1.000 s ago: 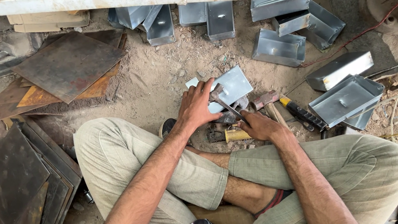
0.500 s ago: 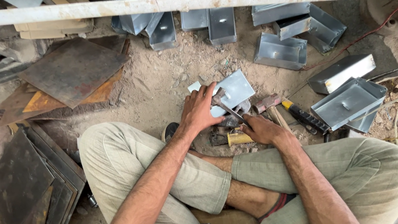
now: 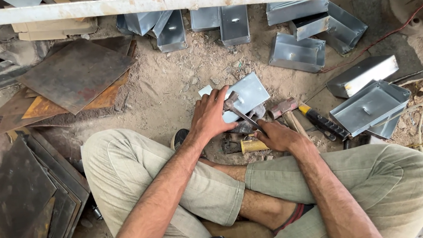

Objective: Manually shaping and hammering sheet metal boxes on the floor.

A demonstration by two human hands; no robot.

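Pressing my left hand (image 3: 210,118) flat, fingers spread, on a bent grey metal sheet (image 3: 244,94), I grip a thin metal tool (image 3: 241,112) in my right hand (image 3: 277,136) against it. A hammer (image 3: 284,108) lies just beyond my right hand; folded metal trays (image 3: 368,106) sit farther right.

A single head-worn camera looks almost straight down from above the seated person, fairly near, over crossed legs toward the sandy floor (image 3: 168,92) ahead.
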